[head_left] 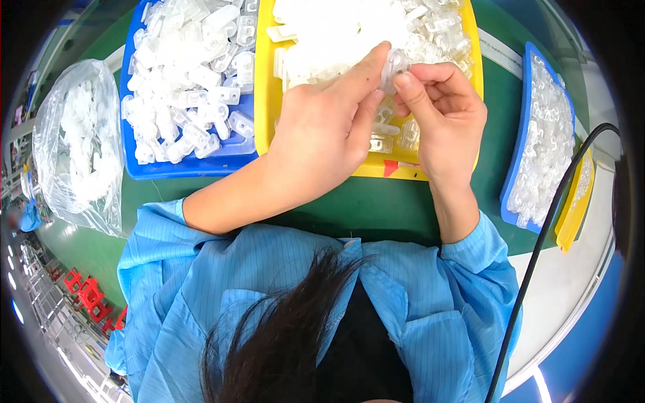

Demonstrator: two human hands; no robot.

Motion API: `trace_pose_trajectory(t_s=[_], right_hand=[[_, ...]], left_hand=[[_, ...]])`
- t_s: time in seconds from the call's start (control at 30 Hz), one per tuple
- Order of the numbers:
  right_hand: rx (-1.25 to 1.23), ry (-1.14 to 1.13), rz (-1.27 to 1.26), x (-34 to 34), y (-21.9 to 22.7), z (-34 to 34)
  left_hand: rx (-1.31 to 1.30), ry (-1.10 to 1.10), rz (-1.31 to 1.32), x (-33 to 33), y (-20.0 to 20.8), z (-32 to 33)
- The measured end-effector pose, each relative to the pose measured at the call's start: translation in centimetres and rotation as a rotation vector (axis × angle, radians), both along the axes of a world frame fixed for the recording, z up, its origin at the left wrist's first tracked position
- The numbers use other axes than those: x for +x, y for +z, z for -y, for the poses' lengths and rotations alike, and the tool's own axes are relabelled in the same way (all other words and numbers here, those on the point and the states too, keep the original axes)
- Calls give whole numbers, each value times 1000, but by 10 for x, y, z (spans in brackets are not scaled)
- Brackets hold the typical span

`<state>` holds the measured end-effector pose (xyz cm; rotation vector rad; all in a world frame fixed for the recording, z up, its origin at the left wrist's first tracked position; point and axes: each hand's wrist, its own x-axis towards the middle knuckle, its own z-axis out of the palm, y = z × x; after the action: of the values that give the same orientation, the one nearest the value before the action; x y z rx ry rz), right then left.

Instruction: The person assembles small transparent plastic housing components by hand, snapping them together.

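Note:
Between the fingertips of both hands is a small clear plastic part point(395, 70), rounded at its upper end, held above the yellow bin point(264, 101). My left hand point(324, 127) pinches it from the left with thumb and index finger. From the right, my right hand point(445, 107) grips its edge with thumb and curled fingers. Beneath the hands, the yellow bin holds many similar clear and whitish parts point(440, 33), partly washed out by glare. Just left of it, a blue bin point(195, 169) is heaped with translucent white plastic pieces point(181, 87).
A clear plastic bag point(80, 144) of white pieces lies at the left. On the right stand another blue bin point(514, 158) of clear parts and a narrow yellow tray point(573, 213). A black cable point(537, 258) arcs down the right side. Red stools point(89, 293) stand at lower left.

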<state>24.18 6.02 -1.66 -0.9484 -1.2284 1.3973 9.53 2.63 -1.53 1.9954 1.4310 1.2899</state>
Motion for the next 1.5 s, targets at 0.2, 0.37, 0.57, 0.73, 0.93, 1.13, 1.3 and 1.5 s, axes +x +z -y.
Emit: trace_pose_trajectory(t_s=[0.2,0.37,0.57,0.73,0.93,1.13,1.3,1.5], right_hand=[[58,-66,106,-3,2,3],[28,-65,110,-4,3,4],[486,-115,415,-1,-6,0],[784,-149,553,1,1,-2],[920,-143,575,6,5,-3],[749,-82,549,14,20,-2],[706,-54,620,13,29,3],[868,-86,634,13,26,2]], left_hand=[[12,29,-21,4,-4,1],[10,38,-38,4,-5,3],[-269,-98,476,-2,0,2],[-690,-315,728,-14,24,-3],[-527,-364,776,-9,14,-3],[-394,-499,880,-6,3,-3],[-353,-517,1006,2,2,2],[-314,-533,1049,2,-3,2]])
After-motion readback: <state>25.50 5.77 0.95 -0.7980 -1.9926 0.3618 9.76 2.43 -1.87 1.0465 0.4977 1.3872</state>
